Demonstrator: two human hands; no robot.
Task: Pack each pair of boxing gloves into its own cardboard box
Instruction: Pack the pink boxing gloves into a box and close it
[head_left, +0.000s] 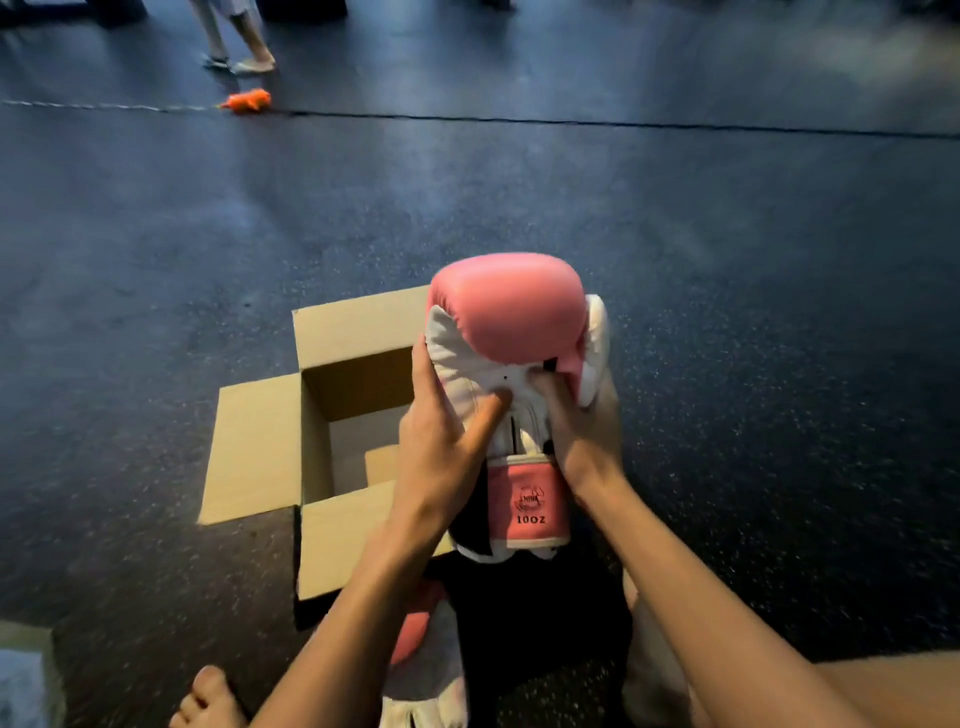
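The light is dim and bluish. Beyond my left hand (441, 441) and right hand (576, 431), the floor (727, 260) carries a pale sheen far off to the right. The glove (509, 306) they grip looks sharp. The frame's far edge and corners go soft and bend.

I am holding a pink-and-white glove (511, 317) upright in both hands, my left hand (441, 447) gripping its edge with the thumb pressing the palm and my right hand (582, 431) gripping the other side. It is hanging over the open box (358, 327) on the floor (727, 312). A second glove (410, 629) is lying beneath my arms.
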